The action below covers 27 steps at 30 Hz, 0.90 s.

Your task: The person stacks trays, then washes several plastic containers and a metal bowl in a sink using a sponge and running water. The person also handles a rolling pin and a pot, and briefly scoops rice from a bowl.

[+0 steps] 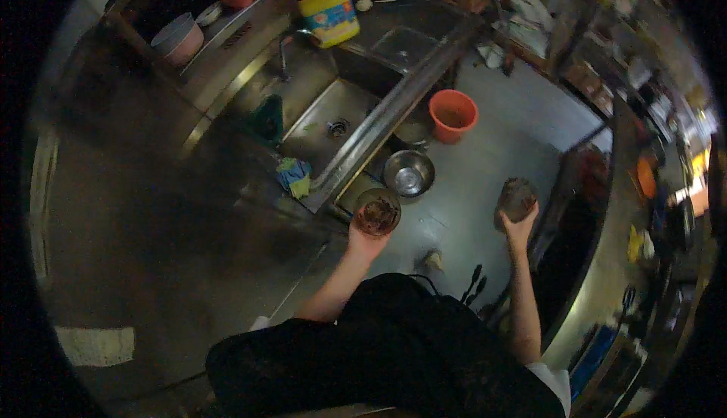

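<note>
My left hand (368,237) is closed around a see-through round bowl (393,197) with dark brown contents in it, held up beside the front corner of a steel sink. Out to the other side, my right hand (519,226) grips a rounded, cloudy container (515,196) from its near side. What that container holds is too blurred to tell. Between and beyond the two hands, a steel basin (409,173) stands low near the sink's front. A red-orange bucket (453,116) is farther off on the floor.
The steel sink (318,114) has a drain and a faucet (283,57). A crumpled cloth (295,177) lies at its near corner. A yellow jug (329,13) stands behind it. A counter edge (593,264) curves along my right side, with pans and utensils past it.
</note>
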Each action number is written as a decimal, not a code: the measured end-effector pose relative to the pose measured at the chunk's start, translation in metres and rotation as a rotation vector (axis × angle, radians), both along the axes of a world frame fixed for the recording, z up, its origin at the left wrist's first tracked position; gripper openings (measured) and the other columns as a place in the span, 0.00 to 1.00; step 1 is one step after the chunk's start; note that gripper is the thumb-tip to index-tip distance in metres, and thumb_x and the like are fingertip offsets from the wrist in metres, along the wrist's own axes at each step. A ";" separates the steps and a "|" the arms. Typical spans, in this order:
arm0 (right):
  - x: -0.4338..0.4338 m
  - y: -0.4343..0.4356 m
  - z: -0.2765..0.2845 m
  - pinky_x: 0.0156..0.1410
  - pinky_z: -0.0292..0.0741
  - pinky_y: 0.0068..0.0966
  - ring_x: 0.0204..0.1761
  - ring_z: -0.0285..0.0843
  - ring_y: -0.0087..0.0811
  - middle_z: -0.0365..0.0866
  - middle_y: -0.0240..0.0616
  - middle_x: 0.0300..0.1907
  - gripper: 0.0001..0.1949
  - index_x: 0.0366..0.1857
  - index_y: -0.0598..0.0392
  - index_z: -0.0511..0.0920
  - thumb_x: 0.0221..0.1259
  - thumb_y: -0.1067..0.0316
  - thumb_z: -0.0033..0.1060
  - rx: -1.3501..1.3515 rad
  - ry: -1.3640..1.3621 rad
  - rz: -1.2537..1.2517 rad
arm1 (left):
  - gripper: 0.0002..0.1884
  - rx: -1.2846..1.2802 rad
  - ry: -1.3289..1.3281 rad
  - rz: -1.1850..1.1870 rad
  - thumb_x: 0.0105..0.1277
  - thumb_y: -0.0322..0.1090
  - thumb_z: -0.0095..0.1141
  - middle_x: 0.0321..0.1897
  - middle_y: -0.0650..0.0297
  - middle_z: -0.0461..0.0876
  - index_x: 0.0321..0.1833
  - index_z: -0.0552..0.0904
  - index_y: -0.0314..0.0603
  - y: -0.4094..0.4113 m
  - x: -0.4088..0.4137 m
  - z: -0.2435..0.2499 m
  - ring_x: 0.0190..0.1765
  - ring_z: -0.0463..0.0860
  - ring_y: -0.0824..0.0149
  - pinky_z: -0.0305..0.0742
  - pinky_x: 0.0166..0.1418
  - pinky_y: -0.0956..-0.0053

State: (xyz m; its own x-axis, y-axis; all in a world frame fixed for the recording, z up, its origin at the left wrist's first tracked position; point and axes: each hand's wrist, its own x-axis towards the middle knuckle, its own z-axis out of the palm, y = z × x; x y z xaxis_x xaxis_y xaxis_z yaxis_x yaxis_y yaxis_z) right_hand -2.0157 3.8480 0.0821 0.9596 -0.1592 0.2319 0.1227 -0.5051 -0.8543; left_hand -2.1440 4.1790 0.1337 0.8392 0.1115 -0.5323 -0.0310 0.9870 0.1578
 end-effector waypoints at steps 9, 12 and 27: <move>0.305 0.232 0.057 0.66 0.59 0.32 0.63 0.59 0.40 0.59 0.50 0.61 0.49 0.63 0.63 0.51 0.34 0.65 0.77 0.034 -0.202 0.701 | 0.25 -0.034 -0.134 0.500 0.64 0.48 0.45 0.58 0.56 0.67 0.60 0.67 0.43 0.058 0.171 -0.047 0.61 0.67 0.55 0.64 0.64 0.59; 0.360 0.313 0.026 0.66 0.59 0.33 0.63 0.59 0.41 0.60 0.50 0.60 0.48 0.63 0.64 0.52 0.35 0.63 0.77 0.078 -0.179 0.802 | 0.24 -0.164 -0.398 0.574 0.63 0.47 0.46 0.56 0.55 0.69 0.59 0.68 0.42 0.110 0.233 -0.088 0.59 0.69 0.55 0.64 0.64 0.59; 0.456 0.550 -0.061 0.66 0.59 0.36 0.64 0.57 0.47 0.56 0.56 0.61 0.53 0.64 0.65 0.45 0.37 0.56 0.76 0.060 0.034 1.258 | 0.18 0.477 -0.497 0.473 0.66 0.45 0.43 0.43 0.57 0.78 0.48 0.76 0.38 0.433 0.388 -0.158 0.42 0.78 0.56 0.74 0.50 0.58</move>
State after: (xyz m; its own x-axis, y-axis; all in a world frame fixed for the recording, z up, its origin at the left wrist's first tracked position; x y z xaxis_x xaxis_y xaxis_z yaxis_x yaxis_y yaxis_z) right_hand -1.5596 4.3983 0.0213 0.4599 0.8583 0.2278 0.4672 -0.0157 -0.8840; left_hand -1.7556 4.6119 -0.0244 0.7715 0.6310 0.0813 -0.6021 0.6828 0.4137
